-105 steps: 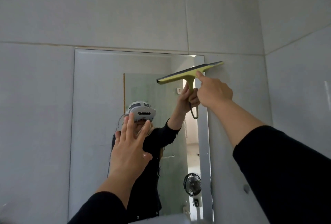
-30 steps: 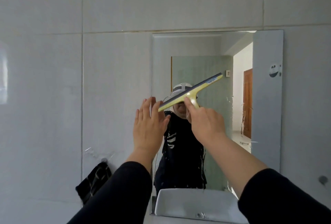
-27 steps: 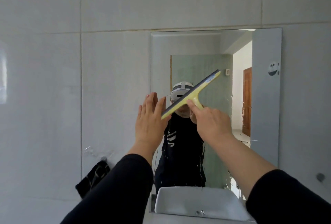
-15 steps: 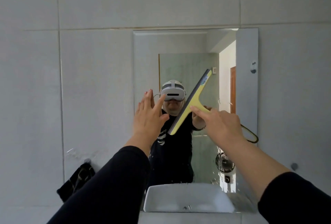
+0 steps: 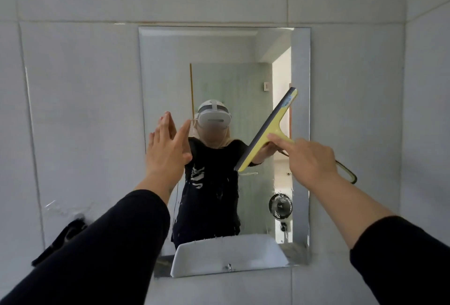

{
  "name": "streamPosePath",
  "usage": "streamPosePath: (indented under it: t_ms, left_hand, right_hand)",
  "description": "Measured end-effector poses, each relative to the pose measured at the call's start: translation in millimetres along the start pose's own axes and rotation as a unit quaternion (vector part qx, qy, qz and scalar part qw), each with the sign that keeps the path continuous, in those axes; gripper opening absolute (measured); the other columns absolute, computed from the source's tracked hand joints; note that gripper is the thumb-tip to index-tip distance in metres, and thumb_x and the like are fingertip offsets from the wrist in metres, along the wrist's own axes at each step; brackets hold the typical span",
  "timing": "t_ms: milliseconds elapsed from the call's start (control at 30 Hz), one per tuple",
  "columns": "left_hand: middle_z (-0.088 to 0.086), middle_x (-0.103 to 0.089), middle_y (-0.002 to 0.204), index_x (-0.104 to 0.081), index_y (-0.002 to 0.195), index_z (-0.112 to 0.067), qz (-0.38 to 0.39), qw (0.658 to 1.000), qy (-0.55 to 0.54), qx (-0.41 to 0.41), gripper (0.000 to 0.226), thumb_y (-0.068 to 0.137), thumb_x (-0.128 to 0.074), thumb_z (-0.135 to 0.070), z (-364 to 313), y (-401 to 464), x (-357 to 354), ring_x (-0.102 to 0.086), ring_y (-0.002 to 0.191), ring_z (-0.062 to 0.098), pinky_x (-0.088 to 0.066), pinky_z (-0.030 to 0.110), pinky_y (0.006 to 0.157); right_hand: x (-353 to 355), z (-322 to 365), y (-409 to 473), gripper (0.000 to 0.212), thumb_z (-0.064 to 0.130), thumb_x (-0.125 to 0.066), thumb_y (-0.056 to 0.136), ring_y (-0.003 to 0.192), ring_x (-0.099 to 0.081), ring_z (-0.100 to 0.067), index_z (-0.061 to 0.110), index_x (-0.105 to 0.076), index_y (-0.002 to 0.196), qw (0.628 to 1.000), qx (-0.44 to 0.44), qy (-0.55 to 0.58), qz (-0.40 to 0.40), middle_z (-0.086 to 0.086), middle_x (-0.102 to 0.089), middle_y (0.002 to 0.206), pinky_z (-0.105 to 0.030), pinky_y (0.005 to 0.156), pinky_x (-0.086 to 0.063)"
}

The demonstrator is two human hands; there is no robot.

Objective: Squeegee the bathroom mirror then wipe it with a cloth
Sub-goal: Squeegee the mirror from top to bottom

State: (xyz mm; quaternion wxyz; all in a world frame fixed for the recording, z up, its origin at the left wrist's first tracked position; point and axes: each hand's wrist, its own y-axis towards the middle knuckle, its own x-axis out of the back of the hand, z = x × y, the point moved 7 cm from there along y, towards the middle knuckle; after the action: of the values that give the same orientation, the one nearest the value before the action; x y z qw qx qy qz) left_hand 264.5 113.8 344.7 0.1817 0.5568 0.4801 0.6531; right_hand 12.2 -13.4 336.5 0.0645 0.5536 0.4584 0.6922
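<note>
Dark cloth (image 5: pixel 58 239) hanging low on left wall, left hand (image 5: pixel 168 151) raised flat, fingers spread, at mirror's (image 5: pixel 170 73) left edge, right hand (image 5: pixel 309 161) clamped on yellow squeegee (image 5: pixel 266 134), blade steeply tilted against wet glass, grey tiled wall (image 5: pixel 73 85).

squeegee (image 5: pixel 267 133): yellow, blade steeply tilted | mirror (image 5: pixel 168 65): wall-mounted, droplets low

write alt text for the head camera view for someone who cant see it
A person's right hand holds a yellow squeegee steeply tilted against a wall mirror, while the open left hand is raised by the mirror's left edge. A dark cloth hangs on the tiled wall at lower left.
</note>
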Motion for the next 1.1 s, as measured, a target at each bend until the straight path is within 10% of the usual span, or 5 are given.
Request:
streamPosePath:
  t_ms: [567,800,1100]
  left_hand:
    - [0.012,0.005,0.157,-0.018,0.144,-0.035,-0.021,1.000,0.011,0.003,0.085,0.081,-0.071,-0.017,4.8,2.0,-7.0,-0.007,0.144,0.031,-0.015,0.047,0.116]
    - [0.011,0.005,0.157,-0.019,0.145,-0.035,-0.015,1.000,-0.004,0.005,0.082,0.082,-0.069,-0.020,4.5,1.4,-6.7,-0.005,0.144,0.029,-0.015,0.047,0.117]
    - [0.012,0.007,0.157,-0.017,0.146,-0.035,-0.012,1.000,-0.002,0.000,0.083,0.082,-0.069,-0.022,3.9,0.6,-5.5,-0.002,0.145,0.028,-0.012,0.046,0.117]
  right_hand:
    - [-43.0,-31.7,-24.6,0.074,0.005,-0.032,0.097,0.067,-0.048,-0.021,0.058,-0.006,0.144,0.977,-0.155,0.132,0.060,-0.004,-0.052,0.086,-0.032,0.058,-0.038]
    - [-72.3,-13.4,-47.0,0.071,0.006,-0.032,0.096,0.077,-0.047,-0.020,0.050,-0.009,0.147,0.928,-0.234,0.277,0.081,-0.003,-0.062,0.119,-0.029,0.064,-0.036]
    - [-80.2,25.5,-55.5,0.064,0.009,-0.027,0.100,0.063,-0.061,-0.026,0.044,-0.008,0.150,0.813,-0.309,0.491,0.051,0.005,-0.049,0.075,-0.046,0.064,-0.059]
